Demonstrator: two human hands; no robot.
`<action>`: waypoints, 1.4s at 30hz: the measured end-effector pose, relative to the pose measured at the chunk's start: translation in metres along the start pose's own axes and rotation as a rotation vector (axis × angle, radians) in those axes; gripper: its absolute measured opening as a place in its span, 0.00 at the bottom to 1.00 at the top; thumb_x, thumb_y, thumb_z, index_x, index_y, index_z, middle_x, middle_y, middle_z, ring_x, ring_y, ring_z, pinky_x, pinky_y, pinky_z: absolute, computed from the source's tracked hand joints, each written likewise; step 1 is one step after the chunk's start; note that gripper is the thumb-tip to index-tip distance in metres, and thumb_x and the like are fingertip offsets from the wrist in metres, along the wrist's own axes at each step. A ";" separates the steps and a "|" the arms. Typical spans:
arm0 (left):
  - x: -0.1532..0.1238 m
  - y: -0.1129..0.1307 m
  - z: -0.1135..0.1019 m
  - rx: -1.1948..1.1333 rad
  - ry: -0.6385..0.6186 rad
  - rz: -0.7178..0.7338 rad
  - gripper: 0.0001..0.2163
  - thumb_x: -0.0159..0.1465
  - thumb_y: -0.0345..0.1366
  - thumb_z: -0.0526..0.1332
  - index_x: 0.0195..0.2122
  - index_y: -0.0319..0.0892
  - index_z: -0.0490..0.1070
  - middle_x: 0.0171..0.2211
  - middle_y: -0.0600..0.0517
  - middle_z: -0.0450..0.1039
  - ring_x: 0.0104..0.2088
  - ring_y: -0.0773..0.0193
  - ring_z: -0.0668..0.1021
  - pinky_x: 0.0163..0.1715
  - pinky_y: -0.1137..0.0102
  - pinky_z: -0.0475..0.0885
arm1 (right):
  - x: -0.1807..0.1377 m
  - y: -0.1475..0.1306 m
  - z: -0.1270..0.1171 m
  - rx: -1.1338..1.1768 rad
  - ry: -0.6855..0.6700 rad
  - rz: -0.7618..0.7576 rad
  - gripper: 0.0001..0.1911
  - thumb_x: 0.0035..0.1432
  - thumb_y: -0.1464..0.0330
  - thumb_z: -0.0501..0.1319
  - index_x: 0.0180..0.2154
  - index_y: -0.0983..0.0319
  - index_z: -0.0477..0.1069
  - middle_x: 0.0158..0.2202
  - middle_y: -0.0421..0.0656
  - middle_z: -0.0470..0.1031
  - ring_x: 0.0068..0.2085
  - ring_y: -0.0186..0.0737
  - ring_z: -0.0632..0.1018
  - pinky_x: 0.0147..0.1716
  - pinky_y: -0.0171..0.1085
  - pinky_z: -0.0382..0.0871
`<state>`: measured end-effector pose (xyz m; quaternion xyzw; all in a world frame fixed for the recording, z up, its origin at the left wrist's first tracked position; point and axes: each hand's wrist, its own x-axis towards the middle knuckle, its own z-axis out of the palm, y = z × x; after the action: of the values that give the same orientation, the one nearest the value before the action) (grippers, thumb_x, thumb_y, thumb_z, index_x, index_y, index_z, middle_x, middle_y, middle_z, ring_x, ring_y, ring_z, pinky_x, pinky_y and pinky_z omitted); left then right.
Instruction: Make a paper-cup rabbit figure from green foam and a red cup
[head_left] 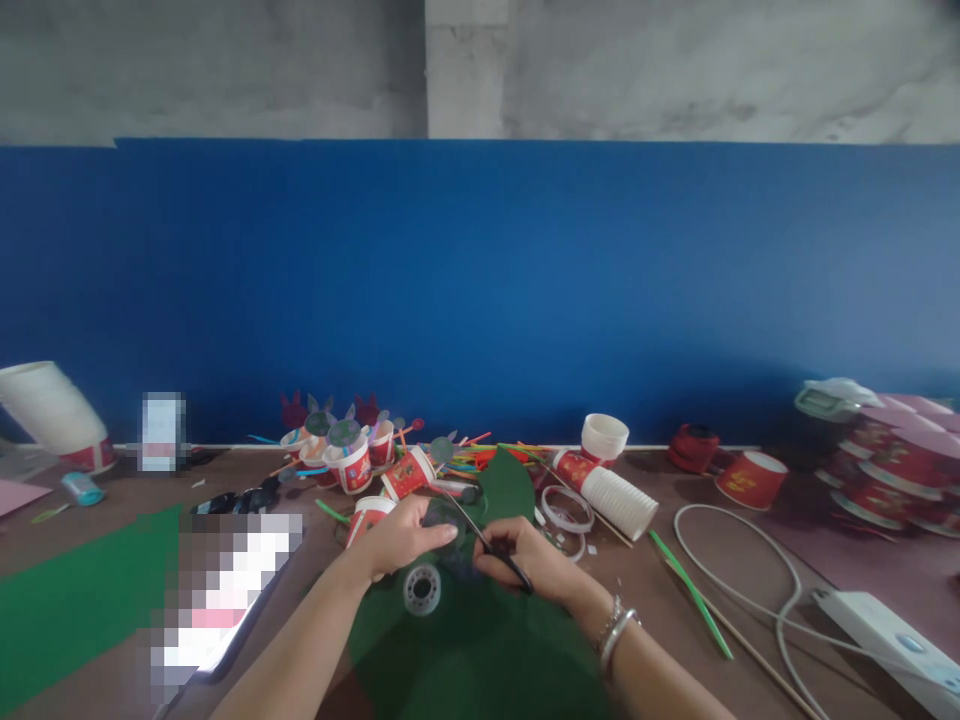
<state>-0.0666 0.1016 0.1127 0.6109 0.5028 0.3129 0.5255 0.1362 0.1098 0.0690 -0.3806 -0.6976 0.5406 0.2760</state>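
My left hand (405,538) pinched the dark green paper sheet (465,650) on the brown table (735,565). My right hand (536,560) gripped the black-handled metal scissors (486,542). I judged the blades too near my left fingers; a slip could nick them.

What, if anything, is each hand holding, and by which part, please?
The right hand holds scissors by the black handles; the left hand holds the green paper near the blades.

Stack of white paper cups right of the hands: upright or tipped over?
Tipped over. The stack of white paper cups lies lengthwise on the brown table, unlike the single white cup standing upright behind it.
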 end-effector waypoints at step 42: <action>0.006 -0.012 -0.002 0.015 -0.053 -0.055 0.12 0.50 0.43 0.63 0.29 0.40 0.68 0.25 0.56 0.69 0.27 0.66 0.70 0.26 0.73 0.63 | 0.002 0.001 0.000 0.004 0.036 0.055 0.12 0.48 0.61 0.62 0.27 0.65 0.69 0.14 0.33 0.64 0.14 0.27 0.64 0.11 0.26 0.58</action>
<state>-0.0700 0.1068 0.1008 0.6088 0.5074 0.2784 0.5426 0.1354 0.1116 0.0685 -0.4087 -0.6807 0.5424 0.2745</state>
